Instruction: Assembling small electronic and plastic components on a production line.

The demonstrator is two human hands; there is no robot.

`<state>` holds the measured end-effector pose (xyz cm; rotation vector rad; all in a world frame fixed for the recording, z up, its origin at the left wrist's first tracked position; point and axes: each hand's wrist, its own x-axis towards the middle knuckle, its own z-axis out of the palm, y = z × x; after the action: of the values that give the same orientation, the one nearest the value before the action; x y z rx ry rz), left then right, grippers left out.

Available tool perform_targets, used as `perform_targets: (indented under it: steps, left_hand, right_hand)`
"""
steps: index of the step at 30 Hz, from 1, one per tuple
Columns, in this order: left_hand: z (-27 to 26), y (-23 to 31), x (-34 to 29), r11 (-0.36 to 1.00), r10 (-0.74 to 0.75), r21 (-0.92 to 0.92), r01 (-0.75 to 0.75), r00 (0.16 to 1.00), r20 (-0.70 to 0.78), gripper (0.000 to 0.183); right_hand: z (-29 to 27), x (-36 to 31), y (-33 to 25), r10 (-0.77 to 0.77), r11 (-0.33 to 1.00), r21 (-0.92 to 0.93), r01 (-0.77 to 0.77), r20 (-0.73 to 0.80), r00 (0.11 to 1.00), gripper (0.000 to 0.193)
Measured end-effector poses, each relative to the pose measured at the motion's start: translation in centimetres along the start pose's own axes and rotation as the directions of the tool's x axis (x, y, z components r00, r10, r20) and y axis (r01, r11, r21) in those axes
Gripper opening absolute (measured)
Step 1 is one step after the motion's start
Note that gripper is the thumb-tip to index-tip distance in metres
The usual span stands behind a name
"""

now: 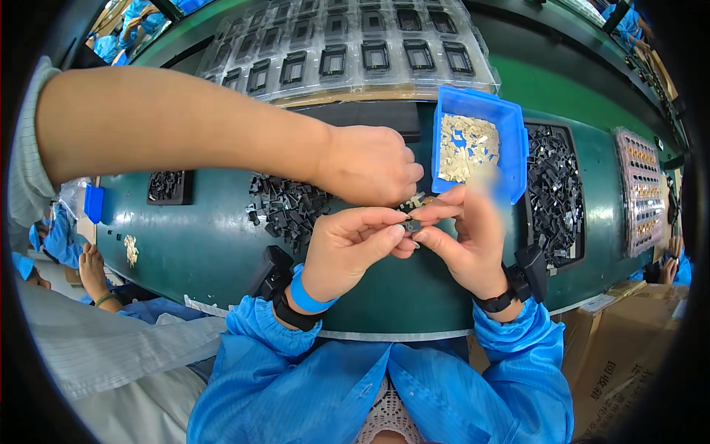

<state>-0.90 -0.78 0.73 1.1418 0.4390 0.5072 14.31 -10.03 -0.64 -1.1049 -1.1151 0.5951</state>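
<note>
A small black plastic part (412,225) is pinched between the fingertips of my left hand (353,248) and my right hand (470,240), over the middle of the table. My right finger and thumb also seem to hold a tiny piece against it, too small to make out. Just beyond my fingers lie a few cream-coloured pieces (416,200). Another person's closed hand (373,166) rests right beside them, its arm reaching in from the left. To the left of my left hand spreads a pile of black plastic parts (285,211).
A blue bin (514,140) of cream pieces stands behind my right hand. Right of it is a black tray (580,222) of black parts, then stacked clear trays (637,192). Clear trays with black frames (355,81) sit at the back. A cardboard box (629,355) stands at lower right.
</note>
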Motion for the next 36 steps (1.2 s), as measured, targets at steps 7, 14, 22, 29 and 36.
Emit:
perform_targets:
  steps: [7, 14, 22, 29, 36]
  left_hand:
    - [0.2, -0.1, -0.3, 0.999, 0.027, -0.02, -0.028, 0.998, -0.055, 0.017]
    - [0.8, -0.4, -0.4, 0.961, 0.149, 0.258, -0.102, 0.974, -0.171, 0.018]
    - [0.8, -0.8, -0.3, 0.901, 0.206, 0.417, -0.122, 0.965, -0.164, 0.016]
    - [1.2, -0.7, -0.2, 0.909, 0.186, 0.405, -0.097, 0.964, -0.188, 0.015]
    - [1.2, -0.6, -0.3, 0.918, 0.166, 0.388, -0.081, 0.968, -0.19, 0.014]
  right_hand:
    - [0.1, 0.0, -0.5, -0.032, 0.995, -0.094, 0.032, 0.007, 0.999, 0.033]
    - [-0.1, 0.6, -2.5, 0.195, 0.97, -0.121, -0.209, -0.12, 0.974, 0.009]
    - [0.2, 0.3, -2.4, 0.23, 0.922, -0.309, -0.234, -0.051, 0.972, 0.008]
    - [0.2, 0.2, -2.1, 0.217, 0.918, -0.331, -0.219, -0.044, 0.975, 0.009]
    - [0.2, 0.2, -2.0, 0.218, 0.917, -0.332, -0.221, -0.044, 0.975, 0.009]
